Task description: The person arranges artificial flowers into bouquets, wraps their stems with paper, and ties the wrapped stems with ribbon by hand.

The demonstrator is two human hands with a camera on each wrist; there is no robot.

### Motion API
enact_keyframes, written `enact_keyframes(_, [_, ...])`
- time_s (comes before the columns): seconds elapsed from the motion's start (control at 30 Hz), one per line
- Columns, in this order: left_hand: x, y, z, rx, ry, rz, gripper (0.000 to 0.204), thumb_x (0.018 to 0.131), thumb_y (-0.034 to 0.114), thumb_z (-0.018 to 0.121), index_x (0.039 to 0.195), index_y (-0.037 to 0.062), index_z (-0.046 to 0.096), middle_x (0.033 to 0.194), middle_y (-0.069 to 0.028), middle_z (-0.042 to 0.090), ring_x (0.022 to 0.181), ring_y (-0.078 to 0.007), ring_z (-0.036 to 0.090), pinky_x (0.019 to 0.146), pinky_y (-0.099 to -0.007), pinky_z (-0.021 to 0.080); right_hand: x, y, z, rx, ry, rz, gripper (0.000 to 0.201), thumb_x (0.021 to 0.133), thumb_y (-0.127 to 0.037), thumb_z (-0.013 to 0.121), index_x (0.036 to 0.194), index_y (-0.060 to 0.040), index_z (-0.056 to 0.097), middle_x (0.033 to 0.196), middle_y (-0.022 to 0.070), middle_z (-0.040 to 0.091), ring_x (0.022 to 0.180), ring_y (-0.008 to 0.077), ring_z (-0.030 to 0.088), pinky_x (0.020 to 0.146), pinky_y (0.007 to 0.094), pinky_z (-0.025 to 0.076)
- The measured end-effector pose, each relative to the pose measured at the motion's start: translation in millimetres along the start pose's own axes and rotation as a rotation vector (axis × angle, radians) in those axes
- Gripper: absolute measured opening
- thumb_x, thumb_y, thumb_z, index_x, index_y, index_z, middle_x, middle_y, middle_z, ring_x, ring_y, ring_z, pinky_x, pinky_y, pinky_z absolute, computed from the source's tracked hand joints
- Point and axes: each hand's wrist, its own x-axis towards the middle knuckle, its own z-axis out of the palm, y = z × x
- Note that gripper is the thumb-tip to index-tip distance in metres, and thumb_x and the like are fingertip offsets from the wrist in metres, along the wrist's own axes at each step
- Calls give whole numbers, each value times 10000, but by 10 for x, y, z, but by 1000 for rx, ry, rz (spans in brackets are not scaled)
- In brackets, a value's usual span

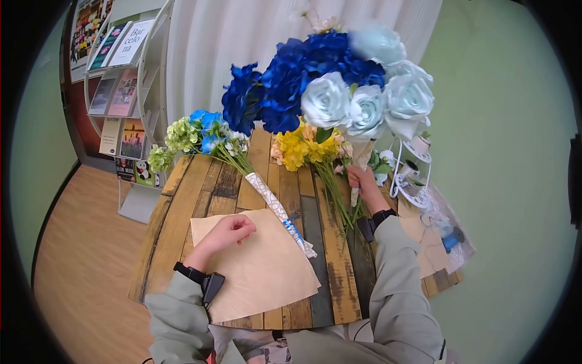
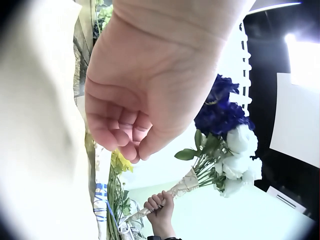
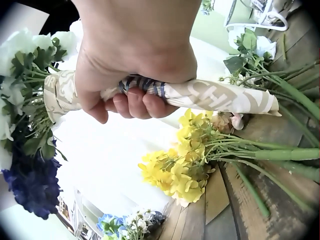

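My right hand (image 1: pixel 362 179) grips the paper-wrapped stems (image 3: pixel 225 97) of a bouquet with dark blue flowers (image 1: pixel 291 79) and pale white-blue roses (image 1: pixel 367 108), raised above the table. In the right wrist view dark blue cord circles the wrap beside the curled fingers of the right hand (image 3: pixel 135 75). Over a sheet of tan paper (image 1: pixel 267 273) hovers my left hand (image 1: pixel 233 230), empty, its fingers loosely curled, as the left hand (image 2: pixel 145 85) also shows close up in the left wrist view.
A second wrapped bouquet (image 1: pixel 273 200) tied with blue ribbon lies at the paper's right edge. Yellow flowers (image 1: pixel 297 148) with long green stems lie behind. At the right are a white wire stand (image 1: pixel 412 182), a blue spool (image 1: pixel 451 239) and clear wrap. A magazine rack (image 1: pixel 136 115) stands left.
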Motion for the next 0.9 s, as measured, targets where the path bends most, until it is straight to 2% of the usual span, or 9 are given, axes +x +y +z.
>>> enact_keyframes(0.23, [12, -58, 10, 57, 75, -12, 153, 890, 188, 590, 843, 42, 590, 674, 31, 537, 583, -45, 490, 528, -198, 413, 116, 74, 135, 143, -36, 78, 242, 837, -148, 595, 664, -76, 441, 563, -12, 413, 418, 72, 337, 406, 233, 244])
enact_keyframes(0.47, [33, -179, -21, 83, 102, -9, 182, 898, 215, 582, 843, 42, 585, 687, 36, 532, 593, -37, 470, 527, -194, 399, 331, 132, 898, 38, -14, 146, 225, 826, -224, 651, 774, -67, 499, 597, -1, 463, 410, 66, 389, 373, 233, 287])
enact_keyframes(0.6, [50, -205, -33, 74, 102, -6, 171, 883, 200, 595, 831, 38, 586, 651, 37, 528, 555, -44, 466, 513, -202, 395, 564, 540, 1315, -149, -12, 59, 261, 815, -249, 668, 792, -48, 503, 596, 11, 487, 426, 84, 447, 359, 253, 349])
enact_keyframes(0.67, [41, -185, -33, 84, 113, -3, 172, 885, 202, 593, 834, 38, 586, 654, 35, 529, 557, -44, 469, 514, -202, 398, 634, 853, 1387, -278, -144, 234, 243, 818, -236, 659, 784, -32, 531, 592, 48, 526, 437, 111, 490, 367, 265, 382])
enact_keyframes(0.73, [37, -190, -10, 77, 110, -9, 173, 887, 203, 591, 837, 38, 587, 657, 33, 531, 559, -44, 473, 516, -201, 401, 563, 1030, 1411, -515, -315, 362, 333, 829, -315, 619, 783, 14, 590, 624, 119, 584, 466, 183, 557, 415, 314, 447])
enact_keyframes(0.77, [43, -203, -18, 93, 109, -13, 175, 889, 206, 589, 842, 37, 587, 661, 32, 534, 561, -45, 476, 517, -201, 403, 582, 1089, 1398, -1010, -415, 212, 500, 824, -430, 567, 794, 66, 626, 664, 176, 608, 502, 254, 593, 470, 362, 489])
enact_keyframes(0.8, [51, -210, -21, 104, 105, -18, 177, 891, 208, 587, 847, 37, 588, 665, 30, 536, 563, -47, 479, 517, -201, 406, 530, 1086, 1400, -1100, -427, 224, 597, 800, -508, 543, 825, 80, 642, 745, 221, 634, 629, 328, 631, 583, 408, 515])
enact_keyframes(0.87, [51, -222, -14, 113, 108, -17, 179, 888, 211, 589, 862, 34, 594, 678, 37, 536, 585, -36, 476, 521, -198, 407, 394, 893, 1414, -1204, -346, 234, 580, 791, -512, 562, 881, 55, 639, 865, 228, 647, 813, 347, 636, 712, 420, 506])
enact_keyframes(0.9, [51, -205, -5, 122, 106, -21, 176, 889, 208, 585, 863, 34, 595, 683, 39, 535, 591, -34, 475, 521, -196, 405, 242, 785, 1418, -1207, -343, 275, 580, 791, -512, 562, 881, 55, 639, 865, 228, 647, 813, 347, 636, 712, 420, 506])
